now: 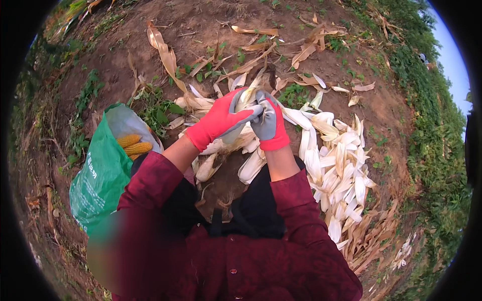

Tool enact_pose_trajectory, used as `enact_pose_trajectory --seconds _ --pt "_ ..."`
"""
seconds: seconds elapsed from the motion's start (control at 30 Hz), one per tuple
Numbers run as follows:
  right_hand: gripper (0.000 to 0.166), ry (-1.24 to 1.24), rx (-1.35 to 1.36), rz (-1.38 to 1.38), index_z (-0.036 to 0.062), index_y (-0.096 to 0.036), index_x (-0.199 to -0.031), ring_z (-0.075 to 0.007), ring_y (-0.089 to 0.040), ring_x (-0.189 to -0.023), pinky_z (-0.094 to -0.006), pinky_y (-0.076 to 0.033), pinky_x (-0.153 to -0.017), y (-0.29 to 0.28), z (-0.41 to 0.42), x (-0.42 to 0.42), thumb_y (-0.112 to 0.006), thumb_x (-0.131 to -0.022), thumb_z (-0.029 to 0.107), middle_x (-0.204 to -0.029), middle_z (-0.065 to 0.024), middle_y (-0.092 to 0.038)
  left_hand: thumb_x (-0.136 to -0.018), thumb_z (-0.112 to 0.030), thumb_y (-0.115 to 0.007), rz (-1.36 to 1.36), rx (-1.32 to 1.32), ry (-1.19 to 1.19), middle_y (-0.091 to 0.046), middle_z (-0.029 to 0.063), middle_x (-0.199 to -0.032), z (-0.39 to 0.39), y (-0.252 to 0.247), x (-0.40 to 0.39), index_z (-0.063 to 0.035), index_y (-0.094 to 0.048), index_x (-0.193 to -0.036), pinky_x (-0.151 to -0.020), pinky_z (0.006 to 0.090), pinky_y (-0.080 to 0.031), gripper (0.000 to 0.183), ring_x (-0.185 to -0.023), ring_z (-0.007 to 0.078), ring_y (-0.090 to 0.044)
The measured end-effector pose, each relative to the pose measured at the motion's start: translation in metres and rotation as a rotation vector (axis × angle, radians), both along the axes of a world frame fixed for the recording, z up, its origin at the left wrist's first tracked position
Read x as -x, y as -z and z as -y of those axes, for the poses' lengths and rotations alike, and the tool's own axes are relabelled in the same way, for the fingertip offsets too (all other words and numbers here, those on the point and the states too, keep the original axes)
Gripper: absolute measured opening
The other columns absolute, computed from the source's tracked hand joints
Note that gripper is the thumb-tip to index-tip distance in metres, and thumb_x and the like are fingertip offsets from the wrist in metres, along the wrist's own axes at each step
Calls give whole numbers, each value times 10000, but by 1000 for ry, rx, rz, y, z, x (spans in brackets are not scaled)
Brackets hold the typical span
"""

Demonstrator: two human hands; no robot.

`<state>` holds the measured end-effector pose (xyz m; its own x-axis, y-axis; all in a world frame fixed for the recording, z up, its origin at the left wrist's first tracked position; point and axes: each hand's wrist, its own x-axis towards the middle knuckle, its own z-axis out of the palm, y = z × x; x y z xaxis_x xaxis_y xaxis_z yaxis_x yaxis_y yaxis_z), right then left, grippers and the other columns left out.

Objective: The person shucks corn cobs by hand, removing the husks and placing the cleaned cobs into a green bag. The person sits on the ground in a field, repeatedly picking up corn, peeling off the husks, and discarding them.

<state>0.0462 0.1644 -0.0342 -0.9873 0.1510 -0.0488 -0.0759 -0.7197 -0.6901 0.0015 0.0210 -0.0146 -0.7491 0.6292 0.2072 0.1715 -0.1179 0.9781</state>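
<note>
My left hand [226, 116], in a red glove with a grey palm, grips an ear of corn in its husk [246, 98] from the left. My right hand [269, 122], gloved alike, has its bent fingers on the husk at the ear's right side. Pale husk covers what shows of the ear; its lower part is hidden by my hands. Below and beside my hands lie several more husked ears, one of them [250, 169] between my knees. To the left stands a green woven sack [99, 177] bearing writing, its mouth open, with bare yellow corn cobs [138, 148] inside.
A heap of stripped pale husks [339, 158] lies on the soil to the right, with dry brown leaves [376, 233] below it. Dry corn leaves [163, 52] and small green weeds [156, 109] are scattered ahead. Dense green plants [433, 131] border the right side.
</note>
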Motion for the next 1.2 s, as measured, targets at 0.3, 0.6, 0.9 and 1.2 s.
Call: enact_pose_trajectory --seconds 0.3,0.6,0.9,1.2 --pt "198 -260 -493 -39 13 -616 -947 -62 -531 -507 -192 -420 -474 -32 20 -33 -525 -910 185 -669 -41 -618 -967 -365 -394 840 -468 -429 -632 161 -847 25 -4 60 42 -570 -962 -737 418 -529 444 -802 299 -637" --pt "239 10 290 -71 52 -561 -854 -120 -421 -481 -220 -312 -418 -11 -58 -20 -547 -917 282 -635 -43 -535 -952 -414 -274 564 -686 -887 -583 151 -843 119 -6 135 36 -557 -974 -788 502 -514 532 -812 337 -624" --pt "768 516 534 -80 -49 -348 -1336 -261 -599 -1045 -321 -552 -716 -11 -147 -23 -556 -859 516 -1228 -209 -532 -960 -491 -290 469 -718 -714 -581 133 -703 119 -46 114 46 -561 -943 -738 450 -535 602 -739 323 -629" --pt "559 -407 -382 24 25 -451 -1302 -132 -605 -808 -225 -462 -598 -25 36 -15 -578 -907 400 -1091 -102 -623 -963 -511 -348 671 -629 -114 -606 114 -756 45 -51 54 57 -558 -1026 -802 409 -529 609 -783 280 -635"
